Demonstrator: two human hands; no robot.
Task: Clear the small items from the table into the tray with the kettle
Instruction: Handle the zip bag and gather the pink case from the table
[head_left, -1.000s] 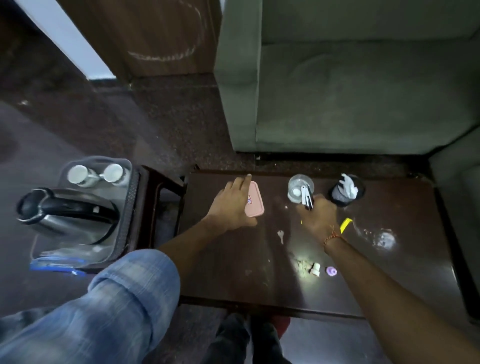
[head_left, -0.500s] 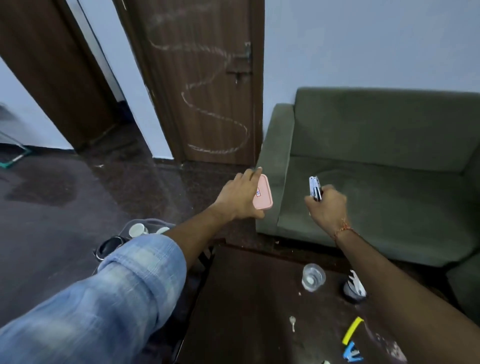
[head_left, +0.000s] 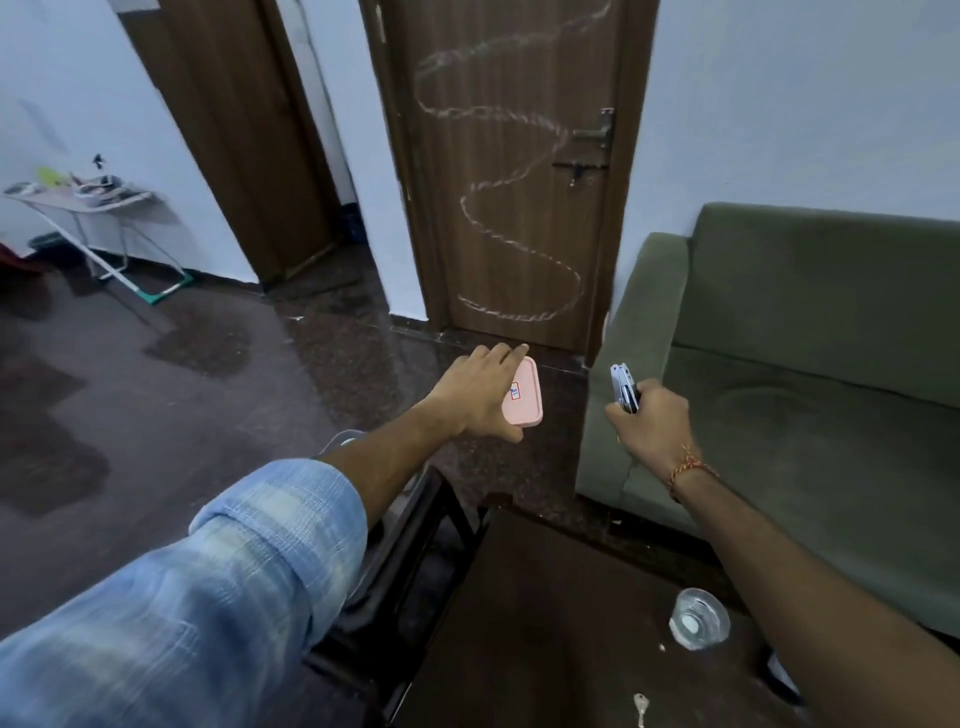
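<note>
Above the tabletop (head_left: 545, 623), left hand (head_left: 480, 397) gripping pink case (head_left: 524, 400), fingers curled along its edge; right hand (head_left: 649, 423) clenched around folded silver tool (head_left: 623, 387). Nearer on tabletop: glass (head_left: 698, 618), key (head_left: 640, 709).

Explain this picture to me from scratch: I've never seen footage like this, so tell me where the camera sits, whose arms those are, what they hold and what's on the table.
No machine here: a person wears a wide-angle camera on the head, so you look forward and down along their own arms. The left hand, its blue sleeve rolled up, holds a flat pink case with a small sticker. The right hand, with a red thread at the wrist, grips a small folded metal tool. Both are lifted above the floor, in front of a brown door. Below lies the dark wooden table, with a clear glass and a small key on it. A green sofa stands at the right.
</note>
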